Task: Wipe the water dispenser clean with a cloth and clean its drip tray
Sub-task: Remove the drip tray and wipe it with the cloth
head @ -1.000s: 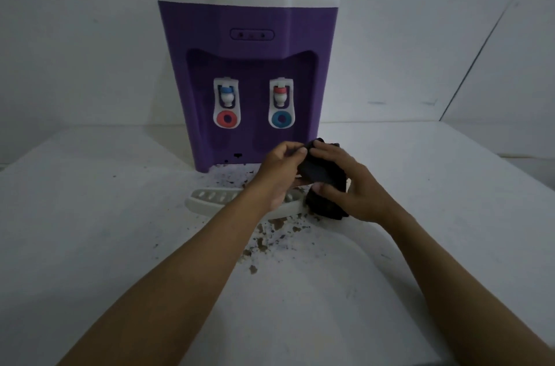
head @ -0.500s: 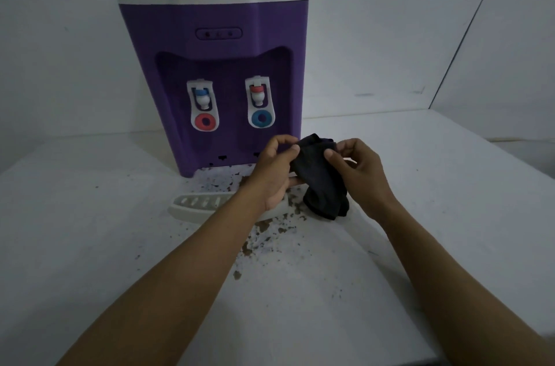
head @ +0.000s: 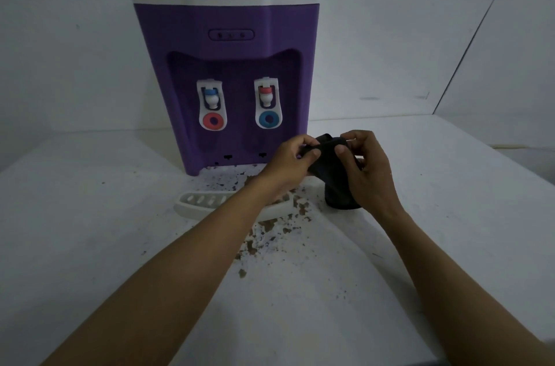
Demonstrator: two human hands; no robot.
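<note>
Before dispenser (head: 225, 35) | left hand (head: 288, 161), right hand (head: 366, 167) fingers still pinch cloth (head: 333, 182) top | drip tray (head: 198, 203) unmoved

Dim, bluish, soft picture
Weak even light; shadows faint and soft-edged; white top of the dispenser (head: 225, 65) is the brightest patch; corners darken; table (head: 90, 245) edges bow with wide-angle distortion; fine detail grainy and smeared.
</note>
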